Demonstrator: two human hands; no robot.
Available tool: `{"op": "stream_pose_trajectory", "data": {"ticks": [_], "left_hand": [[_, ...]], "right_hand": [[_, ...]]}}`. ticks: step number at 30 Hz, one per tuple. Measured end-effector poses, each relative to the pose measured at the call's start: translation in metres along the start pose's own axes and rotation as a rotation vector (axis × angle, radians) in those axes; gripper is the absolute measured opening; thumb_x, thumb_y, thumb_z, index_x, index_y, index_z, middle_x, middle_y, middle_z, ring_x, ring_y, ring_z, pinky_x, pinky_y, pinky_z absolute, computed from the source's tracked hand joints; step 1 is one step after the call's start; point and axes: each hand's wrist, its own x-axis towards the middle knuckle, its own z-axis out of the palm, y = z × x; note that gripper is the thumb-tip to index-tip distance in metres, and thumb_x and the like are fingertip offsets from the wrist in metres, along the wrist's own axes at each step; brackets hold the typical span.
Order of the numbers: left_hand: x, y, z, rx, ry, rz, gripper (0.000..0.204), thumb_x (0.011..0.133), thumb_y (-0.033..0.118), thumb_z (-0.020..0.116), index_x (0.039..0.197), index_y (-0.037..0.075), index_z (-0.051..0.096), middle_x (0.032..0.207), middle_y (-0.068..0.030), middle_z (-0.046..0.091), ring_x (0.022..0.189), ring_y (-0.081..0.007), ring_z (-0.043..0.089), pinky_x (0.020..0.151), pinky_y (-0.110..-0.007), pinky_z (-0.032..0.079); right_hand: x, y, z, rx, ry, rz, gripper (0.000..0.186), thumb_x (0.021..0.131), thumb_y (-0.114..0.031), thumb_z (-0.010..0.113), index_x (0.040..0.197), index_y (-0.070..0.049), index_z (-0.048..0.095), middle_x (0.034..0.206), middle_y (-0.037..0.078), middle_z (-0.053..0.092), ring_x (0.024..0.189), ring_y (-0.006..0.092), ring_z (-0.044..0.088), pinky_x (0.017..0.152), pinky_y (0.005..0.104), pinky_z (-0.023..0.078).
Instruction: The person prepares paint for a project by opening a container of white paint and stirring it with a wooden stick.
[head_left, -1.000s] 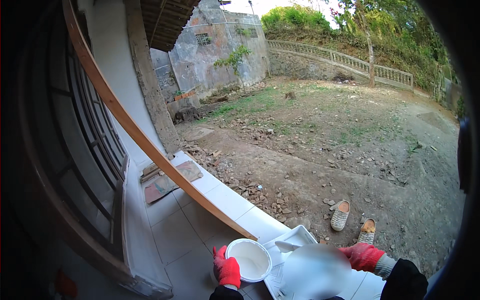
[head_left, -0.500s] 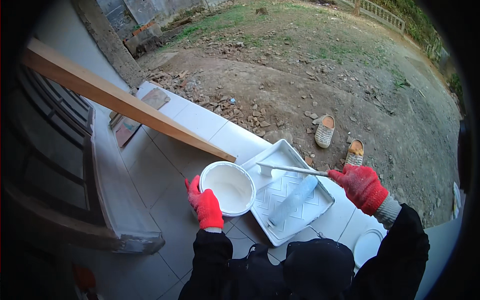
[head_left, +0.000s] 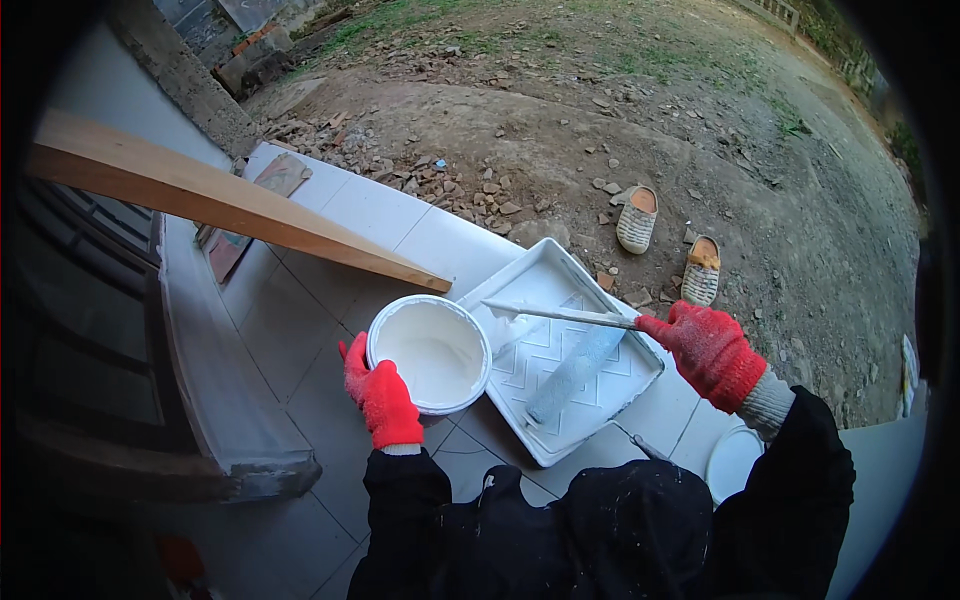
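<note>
My left hand (head_left: 385, 400), in a red glove, is closed round the left side of a white bucket (head_left: 445, 409) of white paint, which tilts slightly. A red glove also covers my right hand (head_left: 710, 355), which grips one end of a thin, paint-coated stick (head_left: 570, 314). The stick's far end reaches left over a white paint tray (head_left: 545, 275), close to the bucket's rim. White paint seems to hang below that end. In the ribbed tray lies a pale blue paint roller (head_left: 575, 375), its wire handle (head_left: 640, 440) sticking out over the near edge.
A wooden beam (head_left: 240, 215) slants from upper left down toward the bucket. White floor tiles (head_left: 375, 215) end at a dirt yard with rubble (head_left: 480, 190) and two slip-on shoes (head_left: 637, 220). A round white lid (head_left: 735, 462) lies at right; a window frame (head_left: 100, 330) stands at left.
The view has shifted slightly, so everything sits a little further left and higher. My right hand still holds the stick over the tray; my left hand stays on the bucket.
</note>
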Motion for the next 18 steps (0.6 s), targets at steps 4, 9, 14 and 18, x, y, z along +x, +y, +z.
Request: {"op": "stream_pose_trajectory", "data": {"ticks": [4,9,14,18], "left_hand": [[0.003,-0.004,-0.003,-0.002,-0.007,-0.008,0.055,0.073,-0.011,0.046,0.126,0.000,0.057,0.120,-0.0156,0.061,0.109,-0.0295,0.060,0.096,-0.038,0.049],[0.002,-0.002,-0.006,-0.020,0.013,-0.042,0.056,0.072,-0.011,0.046,0.126,0.000,0.057,0.121,-0.0152,0.061,0.109,-0.0292,0.060,0.096,-0.038,0.048],[0.006,-0.008,0.001,-0.030,-0.007,-0.034,0.056,0.072,-0.011,0.046,0.126,0.000,0.057,0.121,-0.0151,0.061,0.109,-0.0291,0.060,0.096,-0.037,0.048],[0.006,-0.009,0.005,-0.021,0.009,-0.044,0.057,0.072,-0.012,0.046,0.127,0.000,0.056,0.121,-0.0149,0.061,0.110,-0.0291,0.060,0.095,-0.037,0.049]], "right_hand": [[0.005,-0.005,0.014,0.020,-0.013,0.023,0.047,0.091,-0.008,0.054,0.133,-0.027,0.054,0.084,0.010,0.055,0.069,0.0273,0.061,0.054,0.0379,0.047],[0.010,-0.017,0.040,0.219,-0.117,0.147,0.045,0.089,-0.015,0.059,0.132,-0.025,0.053,0.089,0.014,0.056,0.075,0.0304,0.061,0.057,0.0406,0.048],[0.011,-0.051,0.072,0.275,-0.204,0.153,0.039,0.085,-0.016,0.061,0.124,-0.018,0.055,0.091,0.017,0.055,0.083,0.0335,0.060,0.060,0.0445,0.049],[0.012,-0.059,0.071,0.310,-0.273,0.077,0.042,0.085,-0.014,0.061,0.126,-0.018,0.053,0.093,0.018,0.054,0.081,0.0334,0.060,0.060,0.0440,0.049]]}}
